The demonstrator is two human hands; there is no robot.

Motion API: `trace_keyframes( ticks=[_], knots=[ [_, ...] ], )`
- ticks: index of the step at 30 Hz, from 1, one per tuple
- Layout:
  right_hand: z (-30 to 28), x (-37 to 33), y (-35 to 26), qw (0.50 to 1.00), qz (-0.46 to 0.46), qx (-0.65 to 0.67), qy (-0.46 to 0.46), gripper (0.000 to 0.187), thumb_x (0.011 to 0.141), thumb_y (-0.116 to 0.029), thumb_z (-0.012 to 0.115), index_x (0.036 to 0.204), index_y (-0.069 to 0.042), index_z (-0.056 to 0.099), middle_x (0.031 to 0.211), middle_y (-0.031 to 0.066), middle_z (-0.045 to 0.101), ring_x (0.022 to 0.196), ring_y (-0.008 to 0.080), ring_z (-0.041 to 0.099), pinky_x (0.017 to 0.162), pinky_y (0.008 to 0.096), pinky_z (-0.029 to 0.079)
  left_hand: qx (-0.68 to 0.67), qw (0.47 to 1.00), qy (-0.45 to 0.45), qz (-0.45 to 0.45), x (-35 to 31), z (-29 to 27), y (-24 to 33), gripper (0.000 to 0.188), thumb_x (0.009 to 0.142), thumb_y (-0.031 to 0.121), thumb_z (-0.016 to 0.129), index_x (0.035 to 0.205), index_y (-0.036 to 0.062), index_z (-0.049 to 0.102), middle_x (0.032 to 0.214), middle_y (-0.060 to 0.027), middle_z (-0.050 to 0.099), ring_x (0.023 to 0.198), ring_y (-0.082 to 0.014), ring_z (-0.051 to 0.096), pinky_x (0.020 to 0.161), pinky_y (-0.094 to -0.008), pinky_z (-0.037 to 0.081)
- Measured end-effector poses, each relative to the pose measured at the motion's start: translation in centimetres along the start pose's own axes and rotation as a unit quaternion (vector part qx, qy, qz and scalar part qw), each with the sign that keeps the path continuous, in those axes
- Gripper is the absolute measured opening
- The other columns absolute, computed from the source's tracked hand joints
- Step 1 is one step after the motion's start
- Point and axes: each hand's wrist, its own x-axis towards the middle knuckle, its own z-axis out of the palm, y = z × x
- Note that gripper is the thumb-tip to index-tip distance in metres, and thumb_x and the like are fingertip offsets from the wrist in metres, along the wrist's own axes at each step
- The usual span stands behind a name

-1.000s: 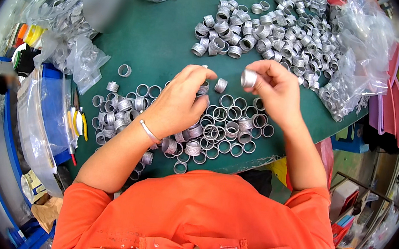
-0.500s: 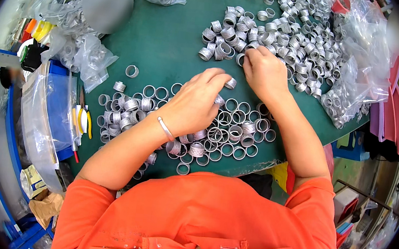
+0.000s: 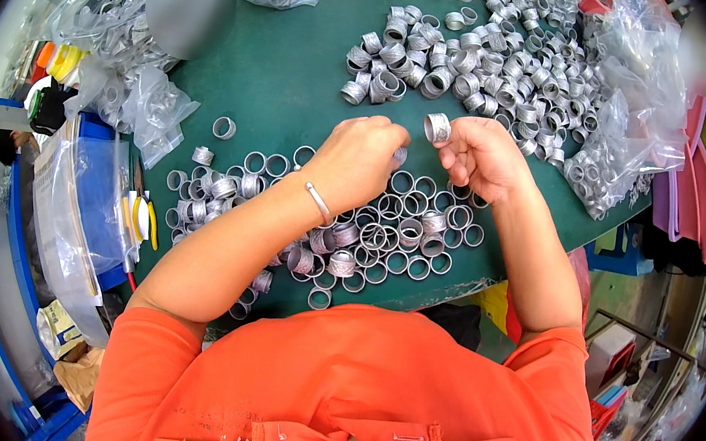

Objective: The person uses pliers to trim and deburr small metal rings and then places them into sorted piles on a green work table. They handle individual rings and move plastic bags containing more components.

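My right hand [image 3: 488,159] pinches a silver metal ring [image 3: 437,128] with a textured outer band, held up over the green table. Beside it, my left hand [image 3: 358,159] is closed, its fingers curled down, and part of another metal ring [image 3: 400,156] shows at its fingertips. Below the hands spreads a near group of rings [image 3: 396,263], many lying flat with their openings up, some tipped on their sides. Beyond my right hand rises a larger loose pile of similar rings [image 3: 494,63]. My left hand and forearm hide part of the near group.
Clear plastic bags [image 3: 154,105] with rings lie at the far left, and another plastic bag [image 3: 634,86] borders the pile on the right. Yellow-handled pliers [image 3: 151,221] lie by the left edge. A single ring [image 3: 224,128] stands apart on the green table [image 3: 287,67].
My right hand has drawn back from the far pile toward me, bringing a ring up into view. My left hand has shifted slightly, its fingers now curled downward.
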Motion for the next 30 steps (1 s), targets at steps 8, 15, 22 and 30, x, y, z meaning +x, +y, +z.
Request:
trace_keyframes(
  ticks=[8,15,22,30],
  knots=[
    [-1.0,-1.1,0.1,0.998,-0.062,-0.031,0.005,0.013,0.079,-0.009,0.059,0.084,0.002,0.063,0.067,0.0092,0.063,0.047,0.0106,0.056,0.041,0.0207,0.043,0.005,0.999,0.002,0.049,-0.8,-1.4,0.2,0.017,0.074,-0.001,0.063,0.09,0.0017,0.062,0.098,-0.0131,0.057,0.095,-0.0301,0.056,0.082,-0.0379,0.046],
    [-8.8,-10.8,1.1,0.93,-0.203,-0.206,0.226,0.009,0.075,-0.002,0.062,0.084,-0.002,0.061,0.074,0.0046,0.062,0.056,0.0088,0.055,0.049,0.0209,0.044,-0.032,0.996,-0.038,0.07,-1.7,-1.2,0.1,0.023,0.078,0.005,0.065,0.1,0.0022,0.06,0.108,-0.0123,0.059,0.102,-0.0316,0.055,0.091,-0.0393,0.043],
    [-18.9,-19.8,6.2,0.733,0.016,-0.565,0.378,0.009,0.073,-0.002,0.061,0.079,0.004,0.059,0.063,0.0099,0.058,0.057,0.0165,0.057,0.056,0.0308,0.046,-0.018,0.992,-0.098,0.074,-0.5,-2.2,-0.5,0.027,0.078,0.007,0.066,0.103,0.0031,0.059,0.102,-0.0127,0.06,0.096,-0.0301,0.058,0.083,-0.0386,0.046],
    [-5.7,-6.0,0.4,0.728,-0.346,-0.507,0.304,0.011,0.079,-0.006,0.061,0.088,0.0,0.063,0.077,0.014,0.063,0.069,0.0234,0.062,0.065,0.032,0.049,-0.018,0.994,-0.085,0.063,-1.4,-1.9,1.2,0.033,0.079,0.008,0.066,0.109,0.0019,0.056,0.112,-0.0159,0.055,0.099,-0.0332,0.058,0.084,-0.038,0.048]
  ],
)
